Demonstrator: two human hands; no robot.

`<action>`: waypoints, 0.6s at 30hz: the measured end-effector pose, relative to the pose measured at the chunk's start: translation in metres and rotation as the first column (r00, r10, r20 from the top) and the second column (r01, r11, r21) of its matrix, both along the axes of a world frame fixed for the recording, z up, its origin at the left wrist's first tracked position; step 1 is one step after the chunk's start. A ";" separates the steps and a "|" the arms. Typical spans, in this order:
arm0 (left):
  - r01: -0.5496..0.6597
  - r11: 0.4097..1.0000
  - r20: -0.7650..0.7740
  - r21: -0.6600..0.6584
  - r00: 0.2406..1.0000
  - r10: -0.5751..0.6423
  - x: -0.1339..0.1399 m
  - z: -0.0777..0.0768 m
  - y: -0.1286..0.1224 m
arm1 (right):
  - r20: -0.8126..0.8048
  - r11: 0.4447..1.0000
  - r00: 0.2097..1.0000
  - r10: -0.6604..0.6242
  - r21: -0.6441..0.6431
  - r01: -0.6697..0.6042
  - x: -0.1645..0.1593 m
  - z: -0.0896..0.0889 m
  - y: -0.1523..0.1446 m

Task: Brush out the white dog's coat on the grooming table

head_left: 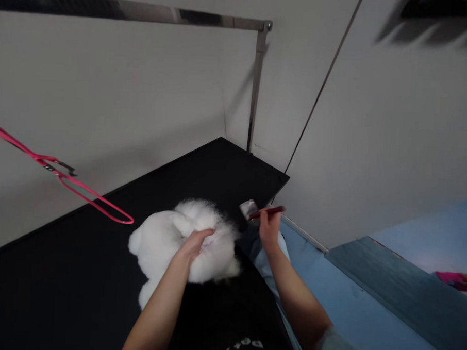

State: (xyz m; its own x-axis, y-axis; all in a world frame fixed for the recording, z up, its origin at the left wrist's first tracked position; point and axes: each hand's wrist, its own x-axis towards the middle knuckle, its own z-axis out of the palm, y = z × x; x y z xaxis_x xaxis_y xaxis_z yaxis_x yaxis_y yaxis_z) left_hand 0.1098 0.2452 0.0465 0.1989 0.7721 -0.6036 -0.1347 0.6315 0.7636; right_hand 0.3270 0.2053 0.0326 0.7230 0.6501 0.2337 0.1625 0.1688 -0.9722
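Note:
A fluffy white dog (pixel 157 239) is on the black table, close against my apron (pixel 231 314). Its coat is thick, and I cannot clearly make out its face. My left hand (pixel 199 243) rests on the dog's fur, thumb on top and the other fingers sunk out of sight in the coat, gripping it. To the right of the dog, my right hand (pixel 270 228) is closed around the dark red handle of a slicker brush (pixel 249 208). The brush is raised, blurred by motion, and apart from the fur.
The black table (pixel 218 169) lies along a pale wall. A metal bar frame (pixel 256 83) rises from its far end and runs overhead. A pink loop lead (pixel 97 199) hangs at the left. At the right are a blue floor (pixel 340 298) and a grey-blue strip (pixel 398 290).

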 end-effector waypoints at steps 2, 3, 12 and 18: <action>-0.001 1.000 0.014 -0.017 1.000 0.001 -0.001 0.000 0.000 | 0.019 0.999 0.999 0.029 0.033 -0.030 0.004 0.006 -0.002; 0.015 1.000 0.020 -0.027 1.000 -0.014 -0.002 0.000 0.001 | 0.015 0.986 0.986 0.165 0.009 -0.165 0.001 0.007 -0.003; 0.079 0.995 0.052 -0.055 0.996 -0.076 -0.001 -0.004 0.004 | -0.116 0.985 0.980 0.162 -0.048 -0.168 -0.023 0.006 -0.011; 0.106 0.994 -0.005 0.002 0.994 -0.106 -0.001 -0.008 0.006 | -0.085 0.999 0.996 0.000 -0.032 -0.003 -0.016 0.004 -0.028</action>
